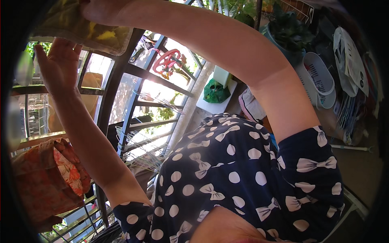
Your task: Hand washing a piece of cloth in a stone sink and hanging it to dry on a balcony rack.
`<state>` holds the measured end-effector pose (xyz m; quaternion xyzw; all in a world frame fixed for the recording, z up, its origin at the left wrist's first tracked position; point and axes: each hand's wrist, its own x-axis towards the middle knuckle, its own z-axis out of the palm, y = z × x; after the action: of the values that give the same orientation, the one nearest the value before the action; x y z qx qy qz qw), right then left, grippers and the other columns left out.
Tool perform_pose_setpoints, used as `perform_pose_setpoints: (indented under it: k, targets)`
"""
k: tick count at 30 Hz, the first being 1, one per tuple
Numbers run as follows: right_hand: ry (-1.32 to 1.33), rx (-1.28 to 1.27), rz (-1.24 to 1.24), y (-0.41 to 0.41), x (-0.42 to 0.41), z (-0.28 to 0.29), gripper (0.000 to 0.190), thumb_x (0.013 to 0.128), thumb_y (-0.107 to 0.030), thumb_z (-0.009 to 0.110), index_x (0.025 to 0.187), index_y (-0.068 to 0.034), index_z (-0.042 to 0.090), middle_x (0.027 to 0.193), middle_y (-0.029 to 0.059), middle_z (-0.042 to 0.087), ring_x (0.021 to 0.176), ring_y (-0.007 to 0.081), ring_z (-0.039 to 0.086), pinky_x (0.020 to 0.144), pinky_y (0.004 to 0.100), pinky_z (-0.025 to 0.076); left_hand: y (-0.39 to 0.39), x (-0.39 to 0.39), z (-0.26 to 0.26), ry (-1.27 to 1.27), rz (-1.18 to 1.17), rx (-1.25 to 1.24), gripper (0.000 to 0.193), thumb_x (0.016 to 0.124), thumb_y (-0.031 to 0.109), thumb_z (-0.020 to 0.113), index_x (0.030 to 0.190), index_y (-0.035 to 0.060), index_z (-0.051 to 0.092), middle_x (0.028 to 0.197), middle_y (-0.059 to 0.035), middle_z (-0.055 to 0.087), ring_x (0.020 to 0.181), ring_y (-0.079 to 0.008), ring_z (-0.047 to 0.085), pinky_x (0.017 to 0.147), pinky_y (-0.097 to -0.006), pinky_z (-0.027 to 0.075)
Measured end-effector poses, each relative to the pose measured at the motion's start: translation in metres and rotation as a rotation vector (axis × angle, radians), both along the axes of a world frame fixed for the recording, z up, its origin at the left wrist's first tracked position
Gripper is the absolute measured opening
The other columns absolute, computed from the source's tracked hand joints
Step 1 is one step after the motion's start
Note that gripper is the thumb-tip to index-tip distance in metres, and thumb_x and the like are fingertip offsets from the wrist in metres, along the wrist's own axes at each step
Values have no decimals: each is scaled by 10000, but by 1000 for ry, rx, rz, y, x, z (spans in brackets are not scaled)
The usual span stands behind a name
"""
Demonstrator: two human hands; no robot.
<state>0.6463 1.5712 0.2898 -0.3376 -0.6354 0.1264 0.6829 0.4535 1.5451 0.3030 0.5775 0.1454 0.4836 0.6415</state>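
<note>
Both my arms are raised towards the upper left, beside a metal window grille [104, 100]. A dark olive cloth with yellow patches [117, 41] hangs there, its upper part running out of view. My right hand [94, 12] is bent at the top edge of the picture and grips this cloth, though its fingertips are cut off. Below the cloth, my left hand [62, 63] reaches up with its palm showing and the thumb spread away. Its other fingertips pass behind the cloth's lower edge and are hidden.
A reddish floral fabric piece [48, 179] hangs at the lower left. Wire hangers [142, 148] and a pink hanger [167, 62] are at the grille. To the right are a green plastic bag [216, 91], a potted plant [288, 33] and a white plastic basket [319, 73].
</note>
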Motion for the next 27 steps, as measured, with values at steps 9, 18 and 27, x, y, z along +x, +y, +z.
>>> perform_pose_setpoints:
  k: [9,18,27]
  targets:
    - [-89,9,168,-4,-1,3,194,828,-139,608,939,-5,693,882,224,687,837,355,677,763,418,532,51,-23,-23,105,378,-8,389,924,261,635,1198,-5,563,1125,-101,665,1009,-208,649,864,-321,527]
    - [-98,-33,198,8,6,18,163,796,-97,610,887,12,690,850,246,674,836,364,675,743,428,519,78,-17,-11,149,631,98,282,957,153,580,1132,-67,557,1132,-164,633,1036,-220,636,878,-311,530]
    - [112,156,147,10,-4,-1,92,806,-67,593,799,24,603,722,221,630,691,394,620,633,442,484,29,28,-10,87,713,81,116,932,73,570,982,0,645,914,-61,673,761,-101,626,713,-215,510]
